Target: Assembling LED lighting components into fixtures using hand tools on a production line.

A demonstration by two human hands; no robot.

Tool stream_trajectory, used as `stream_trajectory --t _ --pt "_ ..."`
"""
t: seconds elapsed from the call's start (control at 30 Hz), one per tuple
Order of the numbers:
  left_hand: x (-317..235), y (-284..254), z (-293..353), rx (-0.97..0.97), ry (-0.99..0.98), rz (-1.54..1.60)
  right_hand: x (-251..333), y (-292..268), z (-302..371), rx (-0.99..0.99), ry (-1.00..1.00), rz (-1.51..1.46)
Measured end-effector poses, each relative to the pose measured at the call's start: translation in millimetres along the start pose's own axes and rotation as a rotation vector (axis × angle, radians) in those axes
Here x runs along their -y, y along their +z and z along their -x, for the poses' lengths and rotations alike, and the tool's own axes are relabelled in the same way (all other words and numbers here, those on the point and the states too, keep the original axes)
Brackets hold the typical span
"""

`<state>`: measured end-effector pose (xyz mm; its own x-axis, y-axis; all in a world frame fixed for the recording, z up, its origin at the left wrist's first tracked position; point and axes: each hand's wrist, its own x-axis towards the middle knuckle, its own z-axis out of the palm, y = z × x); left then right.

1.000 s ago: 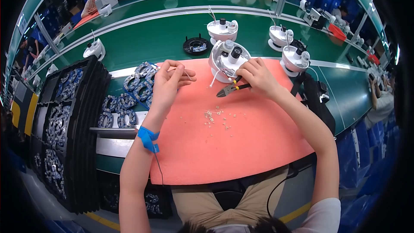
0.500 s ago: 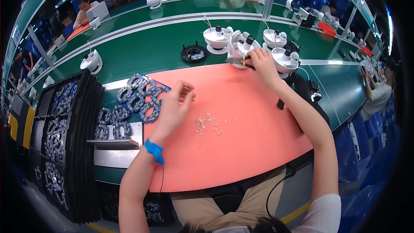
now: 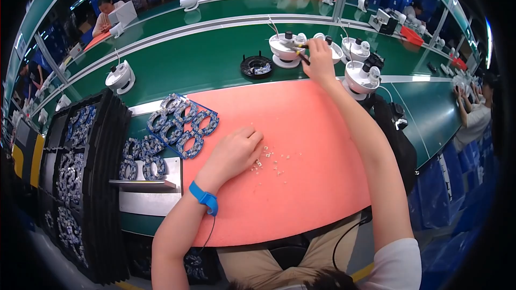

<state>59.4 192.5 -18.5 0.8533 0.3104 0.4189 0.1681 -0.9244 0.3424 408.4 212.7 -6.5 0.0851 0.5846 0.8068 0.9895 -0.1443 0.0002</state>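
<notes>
Our hands work well apart on the surface (image 3: 322,129): the left hand (image 3: 234,153) rests palm down on the salmon mat, fingers curled loosely with the tips touching the near edge of a scatter of tiny pale parts (image 3: 271,161), while the right hand (image 3: 318,59) reaches far forward, closed around a dark tool (image 3: 301,53) whose tip meets a white dome housing (image 3: 284,49) on the green belt (image 3: 215,59). We cannot tell whether the left fingertips pinch one of the small parts or only rest beside them.

The parts lie just to the right of the left hand and far back from the right one, so the left is plainly the nearer. The housing sits ahead of us and slightly right, at the end of the outstretched right arm; the tool's long axis slants from the fist toward the housing on its left.

Further white housings (image 3: 361,75) stand just right of that arm, and a black ring part (image 3: 257,66) lies left of the housing. A blue tray of ring boards (image 3: 180,126) sits left of the left hand, beyond it stacked black trays (image 3: 80,182). A blue strap (image 3: 204,197) circles the left wrist. Other workers sit at the far bench.
</notes>
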Motion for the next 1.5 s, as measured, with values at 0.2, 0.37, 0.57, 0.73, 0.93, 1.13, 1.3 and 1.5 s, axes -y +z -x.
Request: stream_trajectory --t 0.2,0.37,0.57,0.73,0.93,1.13,1.3,1.5 --pt "-3 4 -3 -0.009 0.096 0.056 4 29 -4 0.191 -0.227 0.383" --pt "-11 4 -5 -0.21 0.08 0.048 7 -13 0 0.053 -0.304 0.185" --pt "-14 3 -15 -0.48 -0.184 0.381 64 -136 49 0.187 -0.402 -0.181" --pt "-40 -11 -45 -0.108 -0.363 0.388 94 -200 95 0.426 -0.344 -0.274" --pt "-31 8 -59 -0.179 -0.175 0.291 83 -227 64 0.365 -0.181 -0.466" --pt "-32 -8 -79 -0.188 -0.088 0.296 25 -201 11 0.386 -0.293 -0.149" --pt "-29 -6 -90 -0.275 0.026 0.259 32 -187 6 0.515 -0.396 -0.137" --pt "-28 -4 -93 -0.269 0.034 0.245 34 -176 3 0.533 -0.454 -0.078"
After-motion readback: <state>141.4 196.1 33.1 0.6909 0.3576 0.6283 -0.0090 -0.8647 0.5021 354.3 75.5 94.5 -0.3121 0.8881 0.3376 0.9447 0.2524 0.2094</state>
